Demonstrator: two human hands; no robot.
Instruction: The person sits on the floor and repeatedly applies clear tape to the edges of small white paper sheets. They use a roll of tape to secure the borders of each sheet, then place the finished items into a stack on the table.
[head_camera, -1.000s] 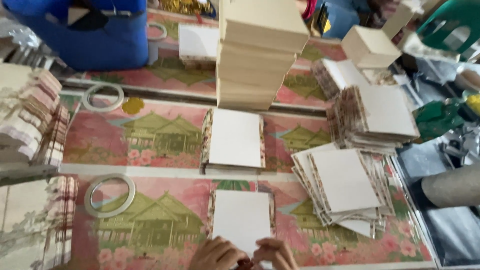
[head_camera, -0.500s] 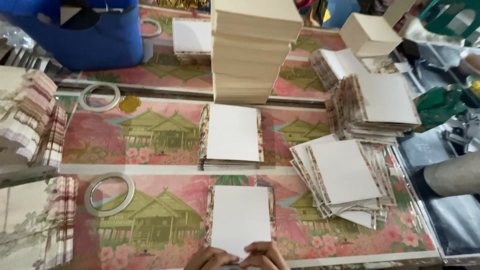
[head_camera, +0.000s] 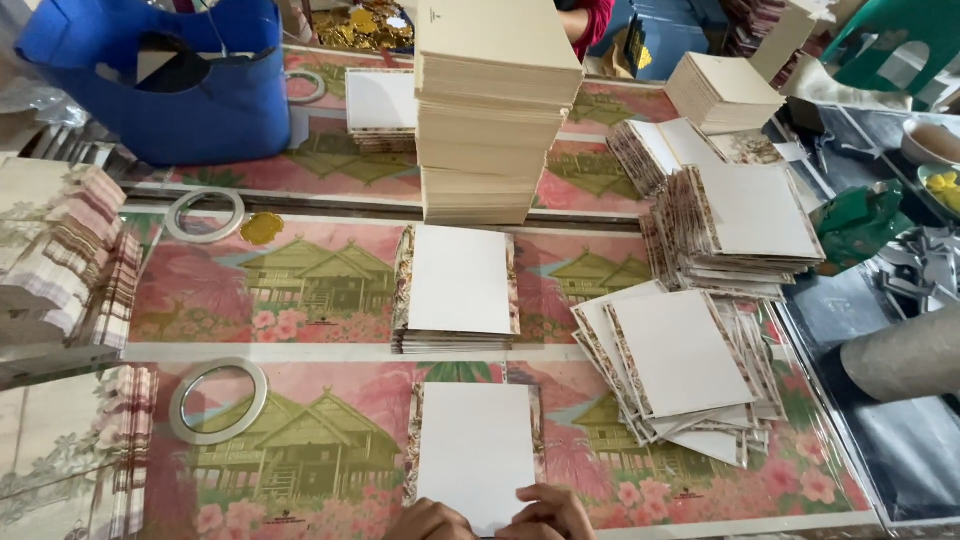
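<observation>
Presumably for alignment, left hand (head_camera: 428, 520) and right hand (head_camera: 548, 510) pressed fingers-down on white card's (head_camera: 475, 450) lower edge, bottom centre of frame, flat upon printed sheet (head_camera: 300, 455), beside tape roll (head_camera: 218, 400).

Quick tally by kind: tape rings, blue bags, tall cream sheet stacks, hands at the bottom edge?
Tape rings: 3
Blue bag: 1
Tall cream sheet stack: 1
Hands: 2, left hand, right hand, both on a white card
Total: 7
</observation>
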